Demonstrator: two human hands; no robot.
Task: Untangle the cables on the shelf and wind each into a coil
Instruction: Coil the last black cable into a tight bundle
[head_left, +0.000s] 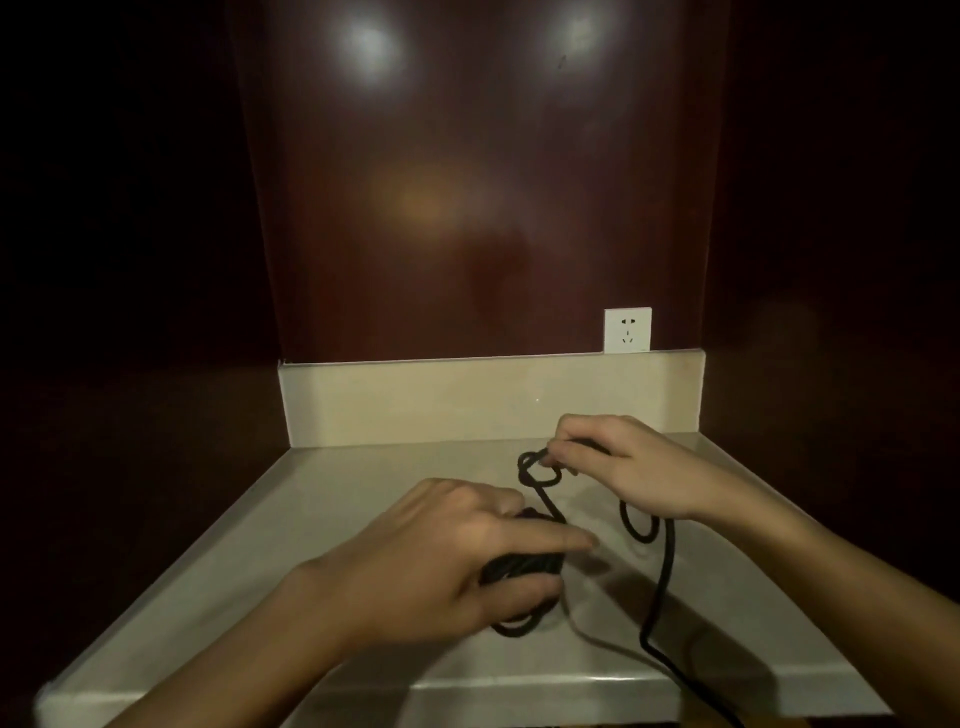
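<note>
Cable (660, 577), black, sprawls mid-shelf (322, 519) toward the front edge: left hand (447, 561) grips the bunched coil, right hand (618, 462) pinches a knotted loop (hands apart) nearer the back.

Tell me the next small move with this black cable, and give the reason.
Probably the right hand should draw its pinched strand out through the small knot, while the left hand holds the bundle of black cable on the shelf. The knot looks loose, and it blocks coiling.
</note>
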